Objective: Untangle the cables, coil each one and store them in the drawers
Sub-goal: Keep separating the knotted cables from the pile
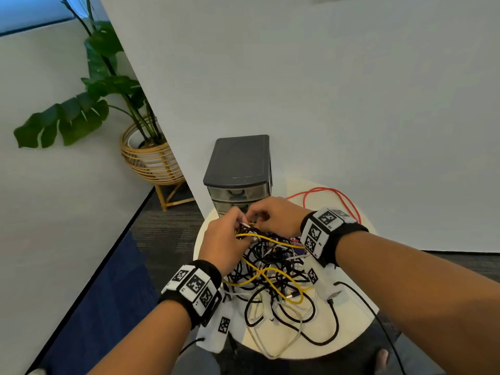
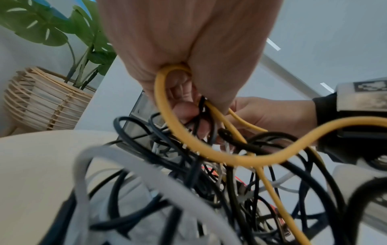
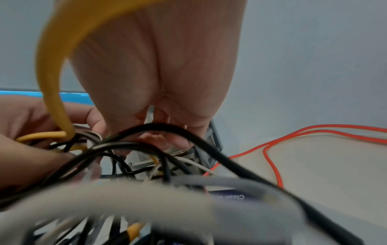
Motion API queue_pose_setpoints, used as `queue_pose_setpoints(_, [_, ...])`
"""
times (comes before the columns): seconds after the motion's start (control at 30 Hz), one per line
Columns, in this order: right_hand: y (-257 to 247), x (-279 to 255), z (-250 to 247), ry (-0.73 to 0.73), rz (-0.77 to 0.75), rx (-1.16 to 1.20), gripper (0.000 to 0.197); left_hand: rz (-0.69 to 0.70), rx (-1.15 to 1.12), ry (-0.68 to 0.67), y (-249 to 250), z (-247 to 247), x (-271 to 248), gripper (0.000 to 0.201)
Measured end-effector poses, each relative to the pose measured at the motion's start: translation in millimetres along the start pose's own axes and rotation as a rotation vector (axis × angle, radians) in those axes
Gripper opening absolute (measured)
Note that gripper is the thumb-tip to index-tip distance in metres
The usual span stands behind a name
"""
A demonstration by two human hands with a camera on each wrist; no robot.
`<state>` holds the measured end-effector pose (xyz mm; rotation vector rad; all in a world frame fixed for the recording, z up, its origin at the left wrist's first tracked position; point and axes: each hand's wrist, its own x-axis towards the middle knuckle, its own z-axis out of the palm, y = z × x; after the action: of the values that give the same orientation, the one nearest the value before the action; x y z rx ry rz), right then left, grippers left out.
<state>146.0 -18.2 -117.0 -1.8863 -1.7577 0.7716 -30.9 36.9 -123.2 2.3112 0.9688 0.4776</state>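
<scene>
On the round bench (image 1: 359, 328), before the closed drawers (image 1: 238, 169), lies the cable tangle (image 1: 273, 277). Left hand (image 1: 224, 247) grips a yellow cable (image 2: 230, 159) loop with black strands; right hand (image 1: 273, 215) pinches a pale strand. Hard pulling would likely tighten knots or drag everything off the edge.

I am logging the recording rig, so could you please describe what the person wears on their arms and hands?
Both forearms are bare, with no sleeves or gloves. The left hand and right hand each have a black wrist strap carrying white blocks printed with black square tags. White tagged housings hang under each wrist, and a thin black cable trails from the right one.
</scene>
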Motion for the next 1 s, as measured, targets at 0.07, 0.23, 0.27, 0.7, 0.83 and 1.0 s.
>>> queue_pose_setpoints(0.07, [-3, -1, -1, 0.038, -0.026, -0.024, 0.010, -0.004, -0.033, -0.006, 3, -2, -2, 0.027])
queue_pose_setpoints(0.23, [-6, -3, 4, 0.191, -0.003, -0.028, 0.011, -0.043, -0.245, -0.044, 10, -10, 0, 0.010])
queue_pose_setpoints(0.27, [-7, -4, 5, 0.225, -0.006, -0.041, 0.011, -0.064, -0.318, -0.035, 12, -12, 1, 0.016])
queue_pose_setpoints(0.7, [-7, -18, 2, 0.289, 0.058, 0.003, 0.018, -0.448, -0.631, -0.195, 31, -25, 23, 0.063])
queue_pose_setpoints(0.83, [-15, -12, 2, 0.289, 0.027, -0.065, 0.017, -0.328, -0.312, -0.132, 25, -18, 26, 0.021])
queue_pose_setpoints(1.0, [-21, -11, 7, 0.424, 0.128, 0.005, 0.017, -0.271, -0.168, -0.183, 24, -18, 25, 0.013])
